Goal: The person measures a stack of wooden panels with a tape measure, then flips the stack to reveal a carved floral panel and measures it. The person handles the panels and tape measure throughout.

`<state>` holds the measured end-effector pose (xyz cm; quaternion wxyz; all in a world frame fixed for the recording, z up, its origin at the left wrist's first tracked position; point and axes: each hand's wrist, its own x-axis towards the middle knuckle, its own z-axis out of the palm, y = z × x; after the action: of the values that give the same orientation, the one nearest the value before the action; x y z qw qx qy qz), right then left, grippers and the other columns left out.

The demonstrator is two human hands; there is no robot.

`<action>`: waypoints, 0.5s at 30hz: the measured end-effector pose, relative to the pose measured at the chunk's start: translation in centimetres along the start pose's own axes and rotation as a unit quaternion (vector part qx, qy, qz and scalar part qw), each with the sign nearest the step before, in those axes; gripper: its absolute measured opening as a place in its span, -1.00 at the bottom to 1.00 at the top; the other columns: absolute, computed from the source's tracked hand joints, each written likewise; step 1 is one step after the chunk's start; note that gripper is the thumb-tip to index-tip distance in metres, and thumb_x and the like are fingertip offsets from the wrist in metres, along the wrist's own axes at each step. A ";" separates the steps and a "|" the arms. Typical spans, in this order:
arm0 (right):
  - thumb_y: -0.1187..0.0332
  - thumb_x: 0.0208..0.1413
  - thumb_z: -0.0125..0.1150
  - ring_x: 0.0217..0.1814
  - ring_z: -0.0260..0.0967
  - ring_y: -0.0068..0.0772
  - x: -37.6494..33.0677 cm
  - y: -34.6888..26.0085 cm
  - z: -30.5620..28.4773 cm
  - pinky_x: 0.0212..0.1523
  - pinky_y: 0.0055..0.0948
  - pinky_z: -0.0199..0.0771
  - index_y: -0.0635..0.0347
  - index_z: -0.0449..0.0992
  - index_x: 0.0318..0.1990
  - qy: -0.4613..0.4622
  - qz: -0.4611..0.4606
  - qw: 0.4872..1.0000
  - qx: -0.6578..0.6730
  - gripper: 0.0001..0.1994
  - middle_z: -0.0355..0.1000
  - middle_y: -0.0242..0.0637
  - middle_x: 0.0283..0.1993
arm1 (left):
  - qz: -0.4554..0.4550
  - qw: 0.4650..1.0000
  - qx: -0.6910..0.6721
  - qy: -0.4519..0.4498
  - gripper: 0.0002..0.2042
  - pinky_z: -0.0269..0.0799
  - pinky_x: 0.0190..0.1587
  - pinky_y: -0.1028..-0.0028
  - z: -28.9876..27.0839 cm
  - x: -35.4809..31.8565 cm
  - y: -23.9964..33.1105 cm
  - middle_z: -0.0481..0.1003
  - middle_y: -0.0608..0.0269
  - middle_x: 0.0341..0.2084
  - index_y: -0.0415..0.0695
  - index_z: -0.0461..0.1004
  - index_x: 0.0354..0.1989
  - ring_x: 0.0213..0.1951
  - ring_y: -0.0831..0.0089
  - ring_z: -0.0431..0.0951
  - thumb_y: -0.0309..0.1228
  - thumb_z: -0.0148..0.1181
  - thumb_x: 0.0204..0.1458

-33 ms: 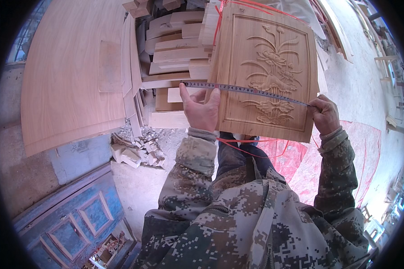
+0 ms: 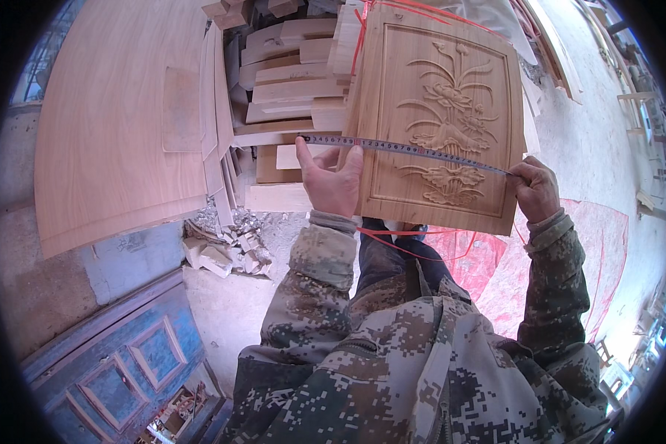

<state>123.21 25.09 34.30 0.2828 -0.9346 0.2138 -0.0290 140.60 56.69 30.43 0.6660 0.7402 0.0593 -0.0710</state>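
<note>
A tape measure [image 2: 422,153] is stretched across the lower half of a carved wooden panel [image 2: 385,89] with raised flowers and leaves inside a grooved border. My left hand [image 2: 333,183] grips the tape near one end, its index finger at the tip and its thumb by the panel's left edge. At the panel's right edge, my right hand [image 2: 537,192] is closed with the other end of the visible tape pinched in it. The tape's case cannot be made out. Red strapping [image 2: 422,10] runs over the panel's top edge, with more hanging below it.
Stacked wood offcuts [image 2: 292,90] lie left of the panel. Beyond them leans a large pale wooden board [image 2: 118,111]. Rubble and wood scraps [image 2: 229,248] sit on the floor near a blue panelled door [image 2: 129,362]. Red-tinted sheeting [image 2: 592,244] spreads at right.
</note>
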 end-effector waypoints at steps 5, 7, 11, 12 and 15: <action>0.45 -0.02 0.14 -0.28 0.48 0.05 0.2 0.0 0.1 -0.23 -0.10 0.45 0.24 0.62 -0.44 0.006 -0.028 1.000 0.004 -0.87 0.49 -0.10 -0.37 | -0.003 1.000 0.001 -0.004 0.07 0.58 -0.13 0.49 -0.1 0.1 0.3 0.65 0.00 -0.19 -0.42 -0.26 0.56 -0.19 0.43 0.64 -0.42 0.49 0.08; 0.45 -0.03 0.13 -0.28 0.48 0.06 0.2 -0.1 0.1 -0.23 -0.09 0.44 0.23 0.61 -0.45 0.004 -0.026 1.000 0.001 -0.87 0.48 -0.09 -0.37 | -0.012 1.000 0.007 -0.011 0.06 0.60 -0.11 0.46 -0.1 0.1 0.4 0.64 -0.02 -0.16 -0.38 -0.30 0.57 -0.15 0.39 0.67 -0.49 0.43 0.08; 0.45 -0.02 0.12 -0.28 0.48 0.07 0.4 -0.4 0.0 -0.23 -0.08 0.44 0.22 0.59 -0.47 -0.007 -0.022 1.000 0.002 -0.88 0.48 -0.09 -0.37 | -0.024 1.000 0.012 -0.013 0.06 0.59 -0.07 0.45 -0.1 0.1 0.5 0.65 -0.03 -0.15 -0.38 -0.31 0.57 -0.13 0.38 0.67 -0.47 0.44 0.07; 0.45 -0.02 0.12 -0.28 0.48 0.07 0.5 -0.5 0.1 -0.23 -0.08 0.44 0.22 0.59 -0.47 -0.010 -0.013 1.000 -0.003 -0.88 0.48 -0.09 -0.37 | -0.021 1.000 0.020 -0.011 0.07 0.58 -0.06 0.44 -0.1 0.2 0.5 0.65 -0.03 -0.15 -0.38 -0.31 0.57 -0.12 0.38 0.67 -0.47 0.44 0.07; 0.45 -0.01 0.12 -0.28 0.48 0.07 0.5 -0.5 0.0 -0.23 -0.09 0.44 0.21 0.60 -0.46 -0.011 -0.013 1.000 -0.002 -0.87 0.48 -0.09 -0.36 | -0.020 1.000 0.017 -0.011 0.08 0.58 -0.03 0.43 -0.2 0.2 0.4 0.66 -0.04 -0.15 -0.38 -0.31 0.57 -0.11 0.37 0.67 -0.45 0.45 0.06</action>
<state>123.85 25.29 34.58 0.2831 -0.9380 0.1987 -0.0219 140.90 56.81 30.76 0.6527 0.7490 0.0654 -0.0932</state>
